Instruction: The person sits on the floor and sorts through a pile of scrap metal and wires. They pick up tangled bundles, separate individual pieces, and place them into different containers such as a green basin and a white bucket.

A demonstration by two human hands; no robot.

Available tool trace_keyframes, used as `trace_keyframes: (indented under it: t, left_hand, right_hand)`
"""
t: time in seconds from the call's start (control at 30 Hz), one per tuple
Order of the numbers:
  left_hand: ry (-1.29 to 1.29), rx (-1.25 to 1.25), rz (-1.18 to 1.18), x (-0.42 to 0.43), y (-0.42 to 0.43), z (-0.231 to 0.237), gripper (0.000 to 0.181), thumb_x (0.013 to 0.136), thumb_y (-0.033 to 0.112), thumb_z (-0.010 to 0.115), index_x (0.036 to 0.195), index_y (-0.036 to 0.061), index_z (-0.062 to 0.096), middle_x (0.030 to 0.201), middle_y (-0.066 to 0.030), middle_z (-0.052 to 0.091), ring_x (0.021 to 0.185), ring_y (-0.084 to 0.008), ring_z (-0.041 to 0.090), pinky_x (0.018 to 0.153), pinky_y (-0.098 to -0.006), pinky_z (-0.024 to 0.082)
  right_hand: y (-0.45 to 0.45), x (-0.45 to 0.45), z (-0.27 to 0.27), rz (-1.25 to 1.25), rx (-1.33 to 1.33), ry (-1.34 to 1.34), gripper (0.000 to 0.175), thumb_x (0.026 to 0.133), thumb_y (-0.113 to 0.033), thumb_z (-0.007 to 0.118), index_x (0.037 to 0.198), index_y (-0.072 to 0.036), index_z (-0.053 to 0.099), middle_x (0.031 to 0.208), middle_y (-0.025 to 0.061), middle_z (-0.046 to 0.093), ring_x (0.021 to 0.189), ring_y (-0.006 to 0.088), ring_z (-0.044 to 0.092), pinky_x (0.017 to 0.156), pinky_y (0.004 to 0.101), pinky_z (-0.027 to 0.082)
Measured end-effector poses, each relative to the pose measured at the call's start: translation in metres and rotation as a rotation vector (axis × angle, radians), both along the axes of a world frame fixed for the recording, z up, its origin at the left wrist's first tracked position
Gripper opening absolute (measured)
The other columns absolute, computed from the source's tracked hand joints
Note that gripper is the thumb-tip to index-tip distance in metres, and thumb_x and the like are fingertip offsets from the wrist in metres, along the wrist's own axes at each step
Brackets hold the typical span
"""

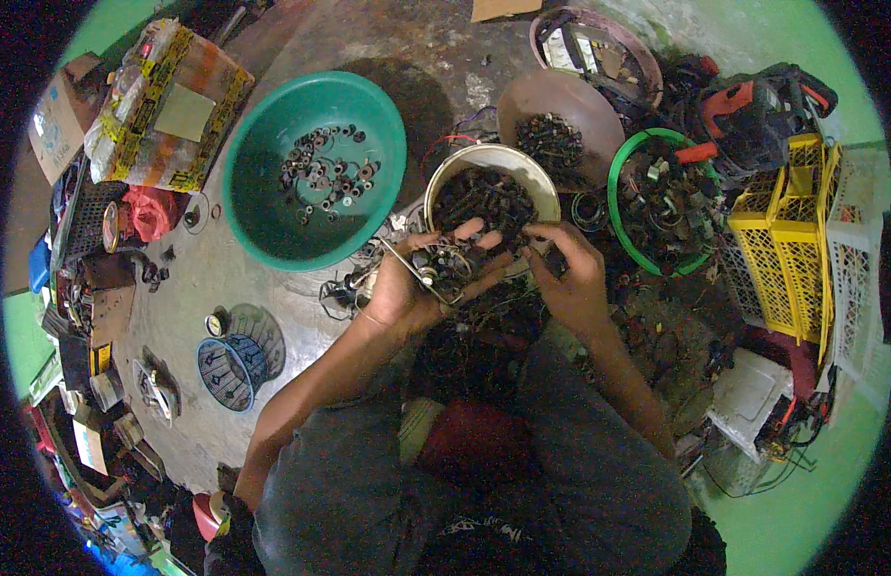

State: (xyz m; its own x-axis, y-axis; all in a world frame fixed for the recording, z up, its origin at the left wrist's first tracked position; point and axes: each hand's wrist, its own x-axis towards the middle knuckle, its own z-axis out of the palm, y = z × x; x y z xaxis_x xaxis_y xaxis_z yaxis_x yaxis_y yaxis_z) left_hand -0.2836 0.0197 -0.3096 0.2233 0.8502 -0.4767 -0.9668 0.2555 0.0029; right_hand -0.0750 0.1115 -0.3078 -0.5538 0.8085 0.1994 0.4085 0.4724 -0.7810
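My left hand point(424, 284) is palm up and cupped under a small heap of mixed metal and wire parts point(445, 265), at the near rim of a cream bucket point(550, 189). A bent metal rod or handle lies across that palm. Dark small parts point(481, 201) fill much of the bucket. My right hand point(571, 270) is just right of the left one, at the bucket's near right rim, thumb and forefinger close together; whether something small is between them cannot be told. Left of the bucket stands a green basin point(237, 187) with many small round parts point(330, 173) in it.
A brown bowl point(597, 108) of dark parts and a green-rimmed basket point(618, 216) of scrap stand right of the bucket. Yellow crates point(791, 252) are farther right. A blue basket point(233, 374) lies at left, with a taped box point(186, 108) behind. Tangled wires point(489, 317) lie below my hands.
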Motion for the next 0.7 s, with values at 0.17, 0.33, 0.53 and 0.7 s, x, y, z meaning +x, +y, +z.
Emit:
trace_keyframes:
  t: [0.17,0.33,0.53,0.7]
  left_hand:
    - [0.062,0.018,-0.031,0.001,-0.001,0.001,0.045,0.096,0.028,0.049,0.133,0.0028,0.054,0.131,-0.0131,0.063,0.122,-0.0358,0.058,0.106,-0.0624,0.043]
    - [0.137,-0.038,-0.054,0.003,0.002,0.0,0.043,0.095,0.03,0.051,0.129,0.0054,0.059,0.121,-0.0113,0.068,0.108,-0.0277,0.065,0.094,-0.0456,0.052]
    - [0.069,0.107,-0.112,-0.005,-0.008,-0.029,0.043,0.095,0.031,0.05,0.128,0.0036,0.06,0.114,-0.0096,0.068,0.098,-0.0218,0.067,0.089,-0.0376,0.054]
    - [0.138,0.034,-0.114,-0.002,-0.009,-0.026,0.032,0.095,0.031,0.053,0.113,0.0063,0.064,0.102,-0.0074,0.07,0.089,-0.0216,0.067,0.082,-0.038,0.055]
  right_hand:
    - [-0.003,-0.014,0.03,0.109,0.043,0.068,0.02,0.088,-0.012,0.071,0.108,-0.009,0.07,0.107,0.0118,0.069,0.102,0.0323,0.065,0.092,0.0434,0.051]
    - [-0.005,-0.027,0.033,0.327,0.142,0.08,0.027,0.08,-0.008,0.076,0.107,-0.008,0.072,0.115,0.0096,0.066,0.111,0.0338,0.06,0.093,0.0456,0.05]
    - [-0.026,-0.047,0.017,0.301,0.281,0.056,0.03,0.079,-0.012,0.075,0.108,-0.008,0.072,0.115,0.0076,0.064,0.11,0.0322,0.06,0.094,0.0462,0.048]
    - [-0.029,-0.05,0.019,0.242,0.25,-0.001,0.027,0.077,-0.007,0.077,0.103,-0.007,0.071,0.108,0.0084,0.064,0.103,0.0315,0.062,0.091,0.0444,0.049]
